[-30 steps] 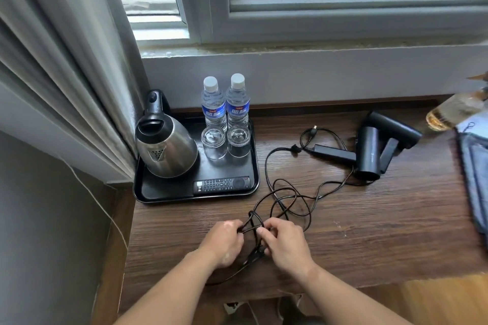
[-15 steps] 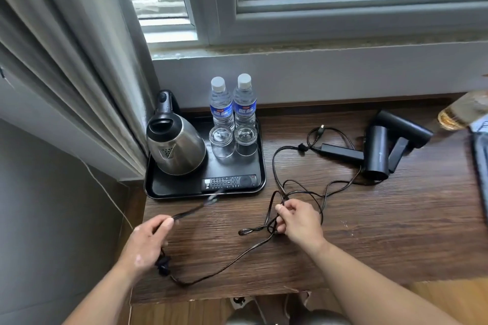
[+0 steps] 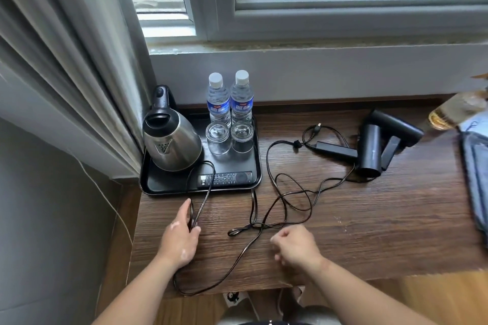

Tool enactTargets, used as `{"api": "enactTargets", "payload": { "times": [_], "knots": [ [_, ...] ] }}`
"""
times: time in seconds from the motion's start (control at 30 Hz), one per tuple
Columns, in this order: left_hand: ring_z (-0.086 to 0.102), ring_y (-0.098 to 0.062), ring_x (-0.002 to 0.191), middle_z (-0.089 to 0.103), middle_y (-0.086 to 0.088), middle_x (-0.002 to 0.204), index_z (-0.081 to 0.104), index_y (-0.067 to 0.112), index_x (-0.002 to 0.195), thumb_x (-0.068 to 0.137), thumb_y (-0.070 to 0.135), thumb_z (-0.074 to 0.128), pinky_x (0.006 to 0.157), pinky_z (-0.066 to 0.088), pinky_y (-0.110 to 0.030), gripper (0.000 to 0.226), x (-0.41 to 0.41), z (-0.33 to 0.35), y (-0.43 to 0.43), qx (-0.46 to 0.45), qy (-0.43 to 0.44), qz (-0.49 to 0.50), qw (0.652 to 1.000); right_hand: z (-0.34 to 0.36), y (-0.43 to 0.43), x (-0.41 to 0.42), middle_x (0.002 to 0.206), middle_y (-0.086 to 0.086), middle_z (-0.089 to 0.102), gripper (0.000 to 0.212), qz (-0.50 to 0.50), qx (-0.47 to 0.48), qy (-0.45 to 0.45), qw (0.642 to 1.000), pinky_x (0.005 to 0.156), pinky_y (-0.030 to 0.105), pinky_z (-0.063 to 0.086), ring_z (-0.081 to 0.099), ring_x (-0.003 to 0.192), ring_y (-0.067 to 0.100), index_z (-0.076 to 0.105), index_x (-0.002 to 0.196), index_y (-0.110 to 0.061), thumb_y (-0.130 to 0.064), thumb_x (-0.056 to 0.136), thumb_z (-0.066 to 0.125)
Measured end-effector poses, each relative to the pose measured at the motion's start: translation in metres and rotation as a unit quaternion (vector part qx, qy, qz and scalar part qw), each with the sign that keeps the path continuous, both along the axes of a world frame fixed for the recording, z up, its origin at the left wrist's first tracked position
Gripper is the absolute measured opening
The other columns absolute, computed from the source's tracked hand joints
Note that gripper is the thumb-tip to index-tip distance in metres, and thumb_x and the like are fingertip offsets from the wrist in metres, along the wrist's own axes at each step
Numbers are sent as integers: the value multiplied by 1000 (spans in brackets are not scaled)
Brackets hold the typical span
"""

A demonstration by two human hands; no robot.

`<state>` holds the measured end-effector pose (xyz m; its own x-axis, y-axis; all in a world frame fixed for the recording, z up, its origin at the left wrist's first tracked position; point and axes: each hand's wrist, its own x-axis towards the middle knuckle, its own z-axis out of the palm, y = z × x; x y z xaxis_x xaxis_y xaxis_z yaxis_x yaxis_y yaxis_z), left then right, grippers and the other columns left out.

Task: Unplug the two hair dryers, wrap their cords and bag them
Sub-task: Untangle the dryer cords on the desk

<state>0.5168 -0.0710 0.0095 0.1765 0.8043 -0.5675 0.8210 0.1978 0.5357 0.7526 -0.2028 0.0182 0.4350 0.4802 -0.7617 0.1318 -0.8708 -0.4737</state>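
Two black folding hair dryers (image 3: 371, 150) lie together at the right of the wooden table (image 3: 369, 232). Their thin dark cords (image 3: 290, 192) sprawl in loose tangled loops across the middle. My left hand (image 3: 181, 237) rests on the table just in front of the tray and pinches a stretch of cord between thumb and fingers. From there the cord loops up over the tray and also trails off the front edge. My right hand (image 3: 297, 248) is curled near the front edge, just behind a cord loop, with nothing seen in it.
A black tray (image 3: 169, 187) at back left carries a steel kettle (image 3: 171, 140), two water bottles (image 3: 229, 103), two glasses (image 3: 228, 137) and a remote (image 3: 224, 178). Blue-grey fabric (image 3: 475, 179) and a tilted bottle (image 3: 454, 112) sit at the right edge. A curtain hangs on the left.
My hands came apart. The left hand drew the cord out to the left, then up toward the tray. The right hand let go of the tangle and drew back toward the front edge.
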Motion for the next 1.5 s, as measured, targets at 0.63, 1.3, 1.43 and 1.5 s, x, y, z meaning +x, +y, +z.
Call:
{"api": "enactTargets", "payload": {
  "times": [0.63,1.3,1.43,1.5],
  "knots": [
    [57,-1,85,58,20,87,64,28,90,89,22,68,78,43,-14,8,51,8,-47,186,-78,-178,963,-19,11,-26,56,-6,70,19,-78,102,-52,990,70,23,53,68,55,3,69,71,-20,-33,85,72],
    [61,-11,61,65,4,64,71,24,93,99,10,57,71,52,-33,21,123,28,-42,-25,-271,-66,960,116,49,83,153,-15,32,59,292,277,-368,838,83,39,56,65,88,14,36,148,-40,-31,95,61],
    [60,-10,63,65,4,66,74,30,92,98,13,60,74,54,-33,23,130,38,-43,-25,-265,-62,962,126,83,84,145,-9,46,50,489,203,-373,762,81,41,54,64,108,24,39,147,-41,-30,100,52],
    [61,-3,65,68,7,69,74,30,94,98,19,62,69,48,-15,17,130,44,-42,2,-228,-83,970,127,94,85,123,-3,58,33,538,163,-363,743,80,40,53,63,110,25,57,131,-35,-30,100,52]
  ]
}}
